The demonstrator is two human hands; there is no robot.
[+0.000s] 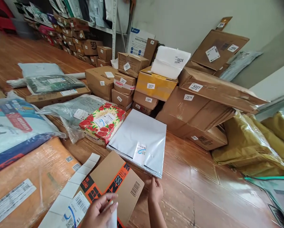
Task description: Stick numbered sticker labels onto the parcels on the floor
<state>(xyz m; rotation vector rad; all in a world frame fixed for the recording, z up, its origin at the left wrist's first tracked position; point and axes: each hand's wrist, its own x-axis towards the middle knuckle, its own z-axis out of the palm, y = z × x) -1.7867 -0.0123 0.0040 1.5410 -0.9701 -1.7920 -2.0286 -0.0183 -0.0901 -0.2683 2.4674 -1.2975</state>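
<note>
Two hands: right hand (pixel 155 190) touches grey mailer (pixel 142 139)

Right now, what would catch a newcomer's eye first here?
The flowery red box in the middle of the floor stands out, with a silver mailing bag lying right beside it. Behind them rises a stack of brown cartons. Near the bottom, the left hand touches an orange-and-black box; the right hand reaches the bag's edge.
</note>
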